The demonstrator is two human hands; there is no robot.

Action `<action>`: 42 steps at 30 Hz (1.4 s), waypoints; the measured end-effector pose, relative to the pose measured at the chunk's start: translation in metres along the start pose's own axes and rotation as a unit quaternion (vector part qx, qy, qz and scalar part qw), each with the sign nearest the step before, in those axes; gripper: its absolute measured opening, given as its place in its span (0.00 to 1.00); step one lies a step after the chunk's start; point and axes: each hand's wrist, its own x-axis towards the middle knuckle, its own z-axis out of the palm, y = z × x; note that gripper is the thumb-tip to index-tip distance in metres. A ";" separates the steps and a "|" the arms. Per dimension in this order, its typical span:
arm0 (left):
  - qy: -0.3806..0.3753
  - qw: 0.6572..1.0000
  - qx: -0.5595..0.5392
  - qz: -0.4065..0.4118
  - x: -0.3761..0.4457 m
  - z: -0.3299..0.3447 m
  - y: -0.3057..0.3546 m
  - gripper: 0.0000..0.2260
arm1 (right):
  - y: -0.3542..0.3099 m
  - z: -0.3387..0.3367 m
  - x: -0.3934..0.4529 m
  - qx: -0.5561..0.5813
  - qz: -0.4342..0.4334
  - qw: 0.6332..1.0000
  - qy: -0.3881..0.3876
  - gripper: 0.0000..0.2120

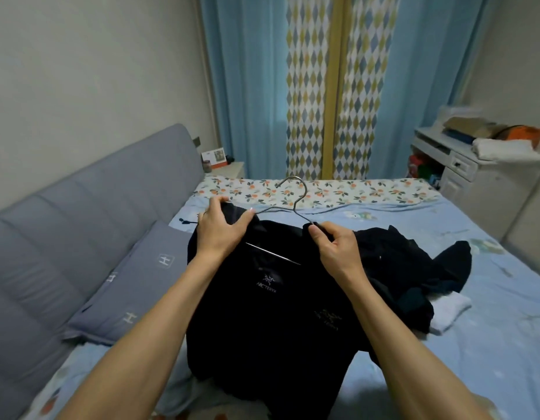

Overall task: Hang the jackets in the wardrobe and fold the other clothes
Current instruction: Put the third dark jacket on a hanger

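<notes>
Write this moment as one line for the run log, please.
step: fitting hanger into black jacket | left hand: grips collar | right hand: pinches collar | place: bed

A bed (489,344) in a light blue sheet is carrying a heap of clothes.

A black jacket (262,313) is spreading across the middle of the frame, its lower part lying on the sheet. More dark clothes (414,268) are lying crumpled just right of it, touching it, and a folded white cloth (450,310) is sticking out from under their lower right edge. A grey-blue pillow (132,286) is lying at the left, against the padded headboard (65,213). A floral cover (338,192) is stretching along the bed's far edge, in the upper middle of the frame.
</notes>
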 end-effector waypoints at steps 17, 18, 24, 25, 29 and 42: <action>-0.131 0.991 -0.022 0.002 0.031 -0.040 0.036 0.05 | -0.006 0.005 0.006 -0.098 -0.016 0.995 0.022 0.13; -0.109 0.979 -0.164 -0.055 0.029 -0.040 0.034 0.07 | -0.005 0.004 0.005 -0.099 -0.012 0.995 0.019 0.13; -0.100 0.766 -0.562 -0.295 -0.008 -0.010 0.011 0.17 | -0.001 0.014 -0.002 -0.082 0.002 0.995 0.059 0.14; -0.123 0.783 -0.520 -0.319 -0.013 -0.006 -0.002 0.18 | 0.000 0.015 -0.002 -0.082 0.004 0.995 0.056 0.13; -0.117 0.971 -0.114 -0.177 -0.013 -0.013 -0.025 0.03 | 0.004 0.019 -0.005 -0.088 0.006 0.996 0.032 0.11; -0.125 0.964 0.117 0.202 0.007 0.009 -0.017 0.15 | -0.013 0.019 0.004 -0.122 0.004 0.989 0.079 0.09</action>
